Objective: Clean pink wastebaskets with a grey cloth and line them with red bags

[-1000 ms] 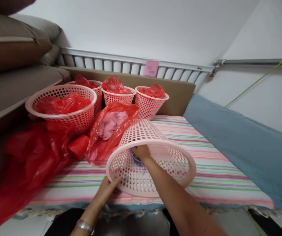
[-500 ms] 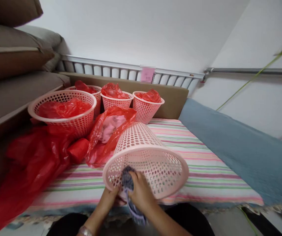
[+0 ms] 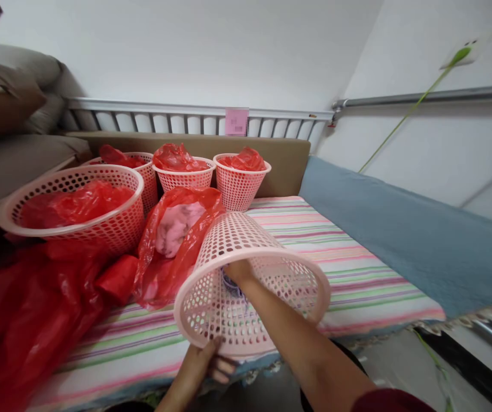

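A pink perforated plastic basket [image 3: 252,252] lies on its side at the bed's front, its wide mouth turned towards me. With the thumb on the lower rim and fingers under it, my left hand [image 3: 207,363] grips the basket. My right hand [image 3: 239,272] reaches deep inside, closed around a bluish-purple cloth [image 3: 231,283] pressed to the inner wall; the fingers are partly hidden. Just left of the basket lies an open red plastic bag [image 3: 207,209] with pink fabric [image 3: 174,226] in it.
Several pink baskets with red bags stand behind, including a large basket [image 3: 136,229] at left and a smaller one [image 3: 239,186] at the back. A loose red bag [image 3: 43,320] spreads at front left. Striped bedding [image 3: 357,257] covers the bed; a metal pipe [image 3: 421,96] runs along the right wall.
My right hand has moved from the basket's mouth to deeper inside, taking the cloth along. My left hand has shifted to hold the lower rim. The view has turned slightly right.
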Demonstrator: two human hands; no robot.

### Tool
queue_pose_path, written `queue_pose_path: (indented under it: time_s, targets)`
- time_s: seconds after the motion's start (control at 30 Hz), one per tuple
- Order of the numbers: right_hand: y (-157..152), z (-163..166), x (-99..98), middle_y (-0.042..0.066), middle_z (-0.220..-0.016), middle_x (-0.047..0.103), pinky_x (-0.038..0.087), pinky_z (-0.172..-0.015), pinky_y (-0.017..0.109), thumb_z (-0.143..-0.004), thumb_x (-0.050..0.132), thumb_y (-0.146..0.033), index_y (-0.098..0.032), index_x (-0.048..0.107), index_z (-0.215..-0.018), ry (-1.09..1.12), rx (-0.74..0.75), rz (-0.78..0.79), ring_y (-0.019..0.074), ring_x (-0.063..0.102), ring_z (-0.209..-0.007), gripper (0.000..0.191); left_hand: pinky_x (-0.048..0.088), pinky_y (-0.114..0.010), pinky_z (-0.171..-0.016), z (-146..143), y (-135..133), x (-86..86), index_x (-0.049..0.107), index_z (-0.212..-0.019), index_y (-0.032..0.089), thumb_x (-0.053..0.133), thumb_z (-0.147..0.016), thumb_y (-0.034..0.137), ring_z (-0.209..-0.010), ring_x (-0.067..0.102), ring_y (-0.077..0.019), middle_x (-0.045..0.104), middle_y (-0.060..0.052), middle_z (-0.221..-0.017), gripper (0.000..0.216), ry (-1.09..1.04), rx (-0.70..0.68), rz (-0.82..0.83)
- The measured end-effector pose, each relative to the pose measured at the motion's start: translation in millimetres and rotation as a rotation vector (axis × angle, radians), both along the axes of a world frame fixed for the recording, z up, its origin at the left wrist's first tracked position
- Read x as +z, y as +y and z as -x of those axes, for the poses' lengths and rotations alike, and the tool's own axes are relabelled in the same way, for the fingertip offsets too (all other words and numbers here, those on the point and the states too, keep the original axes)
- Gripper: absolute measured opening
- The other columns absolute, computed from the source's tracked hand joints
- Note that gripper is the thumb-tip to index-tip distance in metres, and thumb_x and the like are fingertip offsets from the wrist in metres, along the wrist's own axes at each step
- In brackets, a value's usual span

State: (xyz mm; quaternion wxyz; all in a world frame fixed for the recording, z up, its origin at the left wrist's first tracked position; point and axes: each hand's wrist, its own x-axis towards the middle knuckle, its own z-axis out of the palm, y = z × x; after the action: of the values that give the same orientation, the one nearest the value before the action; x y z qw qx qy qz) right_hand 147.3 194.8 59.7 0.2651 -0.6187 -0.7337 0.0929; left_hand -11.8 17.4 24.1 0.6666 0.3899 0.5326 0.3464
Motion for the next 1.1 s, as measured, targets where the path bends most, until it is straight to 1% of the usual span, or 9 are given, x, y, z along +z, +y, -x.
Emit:
queue_pose_path:
  time_s: [0.07,0.17,0.3,0.43,0.53,0.63,0.73,0.97,1.1]
  targets:
    - [5,0,-3.8,0.009,-0.134,0.054,0.034,-0.105,0.042,-0.07,0.061,-0.016,-0.022,0.052,-0.128,-0.005,-0.013,0.018,0.0279,0.045,-0.125,0.058,0.055,-0.029,-0.046,13,5,4.8,0.061,-0.11,0.001,0.06,-0.077,0.052,-0.052,0.069,-0.0237,0.074,-0.015,-0.065,0.061,0.061,0.041,-0.018]
    - [7,0,-3.3,0.007,-0.139,0.049,0.033,-0.105,0.04,-0.068,0.063,-0.016,-0.025,0.047,-0.132,-0.024,-0.018,0.043,0.0275,0.042,-0.128,0.067,0.057,-0.032,-0.047,29,12,12.7,0.053,-0.127,0.011,0.068,-0.072,0.05,-0.052,0.07,-0.0238,0.076,-0.012,-0.083,0.069,0.113,0.212,-0.107]
    - [-11,4,7.3,0.008,-0.137,0.049,0.035,-0.102,0.039,-0.067,0.063,-0.014,-0.025,0.048,-0.131,-0.065,0.013,0.071,0.0276,0.045,-0.124,0.067,0.057,-0.035,-0.047,29,11,14.2,0.047,-0.134,0.016,0.062,-0.082,0.038,-0.05,0.07,-0.0233,0.074,-0.012,-0.094,0.058,0.07,0.25,-0.049]
    - [-84,5,10.8,0.011,-0.113,0.06,0.04,-0.094,0.039,-0.066,0.064,-0.018,-0.019,0.061,-0.112,-0.123,0.095,0.11,0.0275,0.054,-0.105,0.047,0.058,-0.033,-0.049,20,8,9.5,0.046,-0.133,0.016,0.06,-0.084,0.029,-0.054,0.071,-0.0221,0.074,-0.01,-0.091,0.053,-0.002,0.294,-0.022]
    - [-153,0,4.9,0.008,-0.119,0.054,0.038,-0.095,0.037,-0.066,0.062,-0.019,-0.024,0.056,-0.119,-0.132,0.211,0.109,0.026,0.049,-0.109,0.053,0.058,-0.032,-0.048,19,7,9.3,0.041,-0.136,0.017,0.06,-0.084,0.028,-0.053,0.07,-0.0216,0.075,-0.007,-0.084,0.057,-0.023,0.297,-0.019]
    - [-184,-3,1.5,0.006,-0.118,0.053,0.038,-0.095,0.035,-0.065,0.063,-0.019,-0.027,0.055,-0.119,-0.114,0.2,0.153,0.0259,0.047,-0.11,0.056,0.058,-0.032,-0.047,19,7,12.2,0.041,-0.137,0.017,0.058,-0.085,0.029,-0.05,0.07,-0.0224,0.075,-0.006,-0.077,0.056,0.004,0.267,-0.008]
    - [-155,-2,6.0,0.008,-0.119,0.054,0.037,-0.097,0.037,-0.066,0.062,-0.019,-0.023,0.055,-0.121,-0.137,0.15,0.136,0.0266,0.048,-0.111,0.055,0.057,-0.031,-0.045,18,8,14.7,0.041,-0.137,0.018,0.06,-0.083,0.034,-0.047,0.069,-0.0218,0.075,-0.007,-0.082,0.059,0.017,0.232,-0.008]
    - [-17,9,18.5,0.008,-0.14,0.046,0.032,-0.104,0.04,-0.07,0.062,-0.016,-0.023,0.045,-0.134,-0.075,0.06,0.059,0.0274,0.041,-0.126,0.067,0.056,-0.03,-0.046,16,10,8.7,0.042,-0.133,0.01,0.064,-0.077,0.047,-0.051,0.071,-0.0256,0.074,-0.011,-0.075,0.071,0.059,0.192,0.015]
    - [5,9,14.7,0.008,-0.141,0.046,0.032,-0.103,0.038,-0.072,0.06,-0.017,-0.021,0.043,-0.136,-0.058,0.04,0.085,0.0274,0.042,-0.126,0.066,0.057,-0.031,-0.048,15,13,6.0,0.044,-0.132,0.011,0.065,-0.077,0.046,-0.052,0.071,-0.0254,0.074,-0.014,-0.084,0.069,0.029,0.185,0.019]
